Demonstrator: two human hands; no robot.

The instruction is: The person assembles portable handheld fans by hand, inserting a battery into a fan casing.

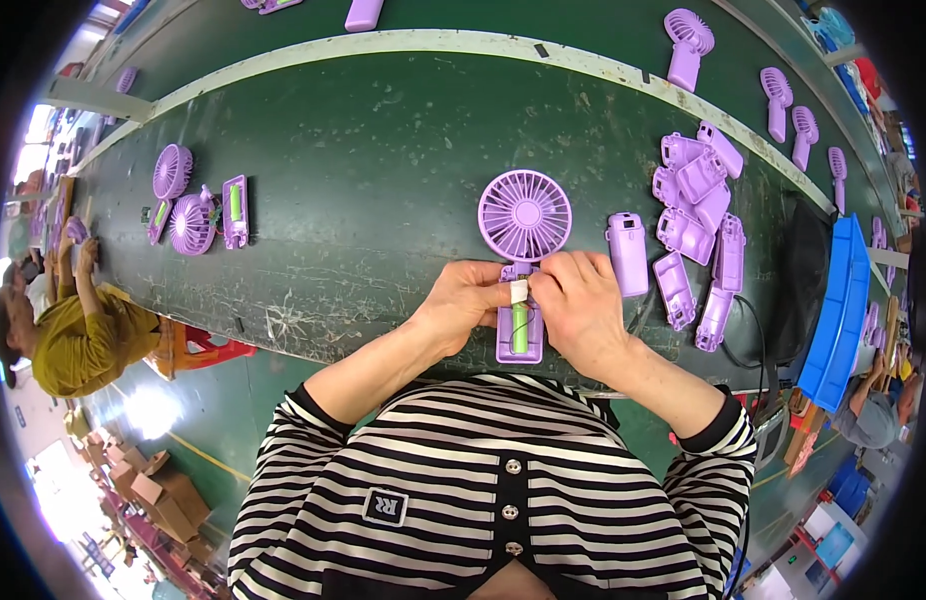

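A purple handheld fan [526, 216] lies on the green bench in front of me, its round grille pointing away. Its handle shell [504, 350] is uncovered, showing a green battery cell [521, 335] and a thin dark wire. My left hand [461, 302] grips the handle from the left with thumb and fingers closed. From the other side my right hand [585, 308] bends its fingers over the handle's top, pinching at a spot they hide. A small white patch [520, 291] shows between the thumbs; whether it is tape or a finger wrap I cannot tell. A purple handle cover [628, 255] lies right of the fan.
Purple shell pieces [698, 190] are heaped at the right, near a blue bin [833, 315] and a black cable. On the left lie fan heads [192, 224] and a shell with a battery [236, 212]. Beyond a pale rail [423, 40] stand finished-looking fans [688, 45]. A co-worker [93, 335] sits far left.
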